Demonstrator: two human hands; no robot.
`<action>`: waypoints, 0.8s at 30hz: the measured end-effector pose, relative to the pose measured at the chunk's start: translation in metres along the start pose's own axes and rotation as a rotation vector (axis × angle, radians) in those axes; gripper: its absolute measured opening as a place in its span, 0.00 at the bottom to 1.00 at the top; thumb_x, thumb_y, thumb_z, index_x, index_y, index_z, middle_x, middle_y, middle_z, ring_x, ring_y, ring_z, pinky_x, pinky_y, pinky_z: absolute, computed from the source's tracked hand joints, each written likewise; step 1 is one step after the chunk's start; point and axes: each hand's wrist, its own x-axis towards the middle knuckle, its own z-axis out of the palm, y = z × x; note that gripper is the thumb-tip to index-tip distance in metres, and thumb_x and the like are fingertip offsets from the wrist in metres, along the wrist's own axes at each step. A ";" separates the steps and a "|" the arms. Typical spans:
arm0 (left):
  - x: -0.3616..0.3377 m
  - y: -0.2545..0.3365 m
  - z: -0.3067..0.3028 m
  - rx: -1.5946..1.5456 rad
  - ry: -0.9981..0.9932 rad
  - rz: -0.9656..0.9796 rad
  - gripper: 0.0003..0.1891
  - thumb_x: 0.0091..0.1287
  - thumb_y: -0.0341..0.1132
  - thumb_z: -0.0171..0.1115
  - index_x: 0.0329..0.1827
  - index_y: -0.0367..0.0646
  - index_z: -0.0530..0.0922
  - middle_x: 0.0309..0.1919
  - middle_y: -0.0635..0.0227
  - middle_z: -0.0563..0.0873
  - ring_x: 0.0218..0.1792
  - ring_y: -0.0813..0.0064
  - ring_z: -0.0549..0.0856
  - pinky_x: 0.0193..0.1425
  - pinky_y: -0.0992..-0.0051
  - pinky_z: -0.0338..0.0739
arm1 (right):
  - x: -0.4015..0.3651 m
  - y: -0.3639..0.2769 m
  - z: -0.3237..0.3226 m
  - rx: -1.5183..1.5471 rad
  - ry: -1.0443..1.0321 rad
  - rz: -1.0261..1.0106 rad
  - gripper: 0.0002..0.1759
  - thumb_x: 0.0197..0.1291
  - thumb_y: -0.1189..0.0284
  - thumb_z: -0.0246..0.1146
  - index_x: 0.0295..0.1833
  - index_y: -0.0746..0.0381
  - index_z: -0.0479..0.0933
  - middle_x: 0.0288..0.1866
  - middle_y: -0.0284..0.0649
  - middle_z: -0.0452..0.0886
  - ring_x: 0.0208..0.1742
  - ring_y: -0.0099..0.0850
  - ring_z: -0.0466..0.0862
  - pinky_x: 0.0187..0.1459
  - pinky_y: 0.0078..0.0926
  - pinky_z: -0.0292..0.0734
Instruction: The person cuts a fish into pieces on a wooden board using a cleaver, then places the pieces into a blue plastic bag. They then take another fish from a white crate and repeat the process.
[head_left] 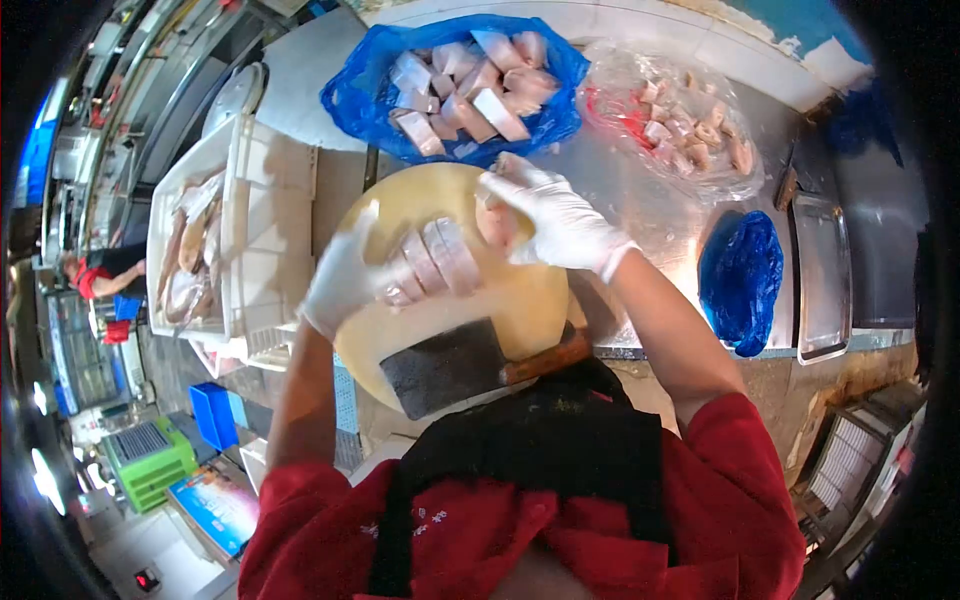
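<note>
On a round yellow cutting board (540,295) lies a row of pale fish slices (436,262). My left hand (345,270), in a white glove, is beside the left end of the row, its thumb apart from the fingers and its outline blurred. My gloved right hand (560,215) grips a pinkish fish piece (494,222) at the board's upper right. A cleaver (445,368) with a dark blade and a wooden handle rests flat on the board's near edge. Beyond the board, a blue plastic bag (350,100) holds several cut chunks (470,85).
A clear bag (690,125) of smaller pieces lies right of the blue one. A crumpled blue bag (742,280) and a metal tray (822,275) are farther right. At left stands a white crate (275,230) holding fish. Another person (100,280) is at far left.
</note>
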 end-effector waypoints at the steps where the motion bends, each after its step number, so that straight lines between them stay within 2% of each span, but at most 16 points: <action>1: -0.018 -0.030 0.015 0.157 0.017 -0.033 0.45 0.56 0.40 0.74 0.76 0.36 0.62 0.65 0.48 0.77 0.63 0.56 0.79 0.67 0.63 0.72 | 0.011 -0.008 0.007 -0.098 -0.070 0.008 0.59 0.40 0.60 0.80 0.80 0.52 0.59 0.81 0.61 0.52 0.79 0.61 0.57 0.75 0.48 0.60; 2: -0.036 -0.059 0.030 0.314 0.030 -0.068 0.54 0.50 0.43 0.78 0.79 0.38 0.57 0.66 0.47 0.76 0.62 0.48 0.79 0.67 0.59 0.72 | 0.023 -0.015 0.014 -0.200 -0.136 0.011 0.62 0.37 0.58 0.81 0.81 0.51 0.57 0.82 0.62 0.49 0.79 0.65 0.54 0.75 0.52 0.61; 5: -0.030 -0.048 0.064 0.421 0.178 0.079 0.59 0.45 0.46 0.81 0.80 0.41 0.54 0.66 0.48 0.75 0.60 0.42 0.78 0.66 0.58 0.73 | 0.042 -0.038 0.028 -0.233 -0.325 0.157 0.67 0.32 0.54 0.83 0.81 0.50 0.55 0.81 0.60 0.52 0.79 0.64 0.53 0.71 0.61 0.64; 7: -0.019 -0.026 0.069 0.413 0.091 -0.294 0.57 0.45 0.44 0.79 0.80 0.44 0.57 0.65 0.48 0.77 0.60 0.44 0.79 0.64 0.59 0.74 | 0.043 -0.063 0.028 -0.259 -0.357 0.246 0.68 0.30 0.53 0.82 0.81 0.49 0.55 0.81 0.61 0.52 0.79 0.65 0.53 0.72 0.57 0.63; 8: -0.017 -0.034 0.069 0.404 0.099 -0.290 0.57 0.45 0.44 0.79 0.80 0.44 0.57 0.65 0.48 0.77 0.60 0.44 0.79 0.64 0.59 0.74 | 0.041 -0.073 0.028 -0.283 -0.381 0.339 0.69 0.28 0.51 0.81 0.81 0.48 0.55 0.80 0.62 0.52 0.79 0.66 0.53 0.73 0.54 0.63; 9: -0.012 -0.045 0.071 0.268 0.115 -0.184 0.56 0.44 0.41 0.80 0.79 0.44 0.60 0.63 0.48 0.77 0.61 0.46 0.79 0.66 0.60 0.72 | 0.038 -0.075 0.037 -0.205 -0.275 0.350 0.62 0.34 0.56 0.78 0.79 0.50 0.59 0.79 0.59 0.56 0.78 0.64 0.55 0.69 0.57 0.66; 11: -0.008 -0.055 0.069 -0.033 0.129 -0.025 0.48 0.48 0.32 0.78 0.77 0.43 0.66 0.59 0.54 0.82 0.61 0.55 0.80 0.67 0.64 0.71 | 0.040 -0.083 0.049 -0.220 -0.246 0.389 0.59 0.36 0.57 0.76 0.79 0.51 0.60 0.77 0.58 0.59 0.76 0.62 0.57 0.69 0.56 0.66; 12: -0.008 -0.064 0.072 -0.044 0.125 -0.014 0.48 0.48 0.32 0.78 0.77 0.43 0.66 0.59 0.54 0.82 0.61 0.55 0.80 0.67 0.64 0.71 | 0.039 -0.081 0.054 -0.220 -0.216 0.423 0.56 0.37 0.59 0.74 0.78 0.52 0.61 0.75 0.57 0.62 0.75 0.61 0.60 0.68 0.56 0.66; 14: -0.003 -0.082 0.082 -0.391 0.212 0.140 0.42 0.51 0.29 0.75 0.73 0.39 0.70 0.58 0.58 0.83 0.57 0.63 0.83 0.61 0.68 0.76 | 0.035 -0.059 0.067 -0.196 -0.092 0.324 0.53 0.38 0.61 0.73 0.76 0.54 0.63 0.72 0.59 0.63 0.73 0.59 0.61 0.69 0.54 0.63; 15: -0.001 -0.069 0.073 -0.391 0.183 0.161 0.40 0.52 0.23 0.73 0.73 0.37 0.70 0.59 0.63 0.82 0.60 0.71 0.79 0.63 0.71 0.74 | 0.035 -0.057 0.065 -0.146 -0.063 0.333 0.53 0.37 0.61 0.73 0.76 0.54 0.64 0.72 0.60 0.63 0.73 0.59 0.61 0.71 0.52 0.61; 16: 0.003 -0.056 0.063 -0.390 0.187 0.179 0.40 0.52 0.23 0.73 0.73 0.37 0.70 0.59 0.63 0.82 0.60 0.71 0.79 0.63 0.71 0.74 | 0.037 -0.058 0.059 -0.095 -0.033 0.341 0.53 0.36 0.61 0.73 0.76 0.53 0.65 0.71 0.61 0.63 0.74 0.59 0.61 0.72 0.51 0.58; 17: 0.007 -0.045 0.054 -0.605 0.096 -0.068 0.40 0.53 0.22 0.72 0.73 0.38 0.70 0.61 0.63 0.80 0.63 0.72 0.77 0.64 0.73 0.73 | 0.038 -0.058 0.049 -0.052 -0.013 0.338 0.52 0.35 0.63 0.74 0.75 0.53 0.67 0.72 0.62 0.62 0.74 0.58 0.61 0.72 0.51 0.58; 20: 0.035 -0.042 0.049 -0.715 0.111 -0.070 0.38 0.55 0.19 0.69 0.74 0.40 0.71 0.60 0.65 0.80 0.59 0.75 0.78 0.58 0.76 0.77 | 0.050 -0.053 0.020 0.016 0.064 0.404 0.53 0.34 0.61 0.74 0.74 0.53 0.67 0.72 0.62 0.62 0.74 0.59 0.61 0.74 0.50 0.57; 21: 0.053 -0.039 0.044 -0.708 0.152 0.024 0.37 0.57 0.20 0.67 0.74 0.42 0.70 0.57 0.67 0.80 0.47 0.80 0.78 0.46 0.80 0.75 | 0.063 -0.036 0.012 0.053 0.050 0.299 0.53 0.34 0.61 0.74 0.74 0.54 0.67 0.73 0.61 0.60 0.75 0.59 0.60 0.75 0.50 0.58; 23: 0.091 -0.028 0.027 -0.761 0.187 0.083 0.37 0.61 0.24 0.66 0.77 0.43 0.67 0.55 0.68 0.81 0.36 0.82 0.80 0.34 0.83 0.74 | 0.085 -0.047 -0.027 0.017 0.183 0.303 0.50 0.36 0.63 0.73 0.73 0.56 0.69 0.70 0.60 0.66 0.72 0.56 0.66 0.74 0.45 0.61; 24: 0.113 -0.020 0.011 -0.822 0.189 0.048 0.37 0.64 0.26 0.66 0.78 0.43 0.64 0.56 0.66 0.82 0.36 0.81 0.81 0.35 0.82 0.74 | 0.102 -0.030 -0.037 0.075 0.227 0.223 0.47 0.39 0.64 0.72 0.72 0.59 0.70 0.68 0.59 0.68 0.69 0.54 0.70 0.72 0.38 0.65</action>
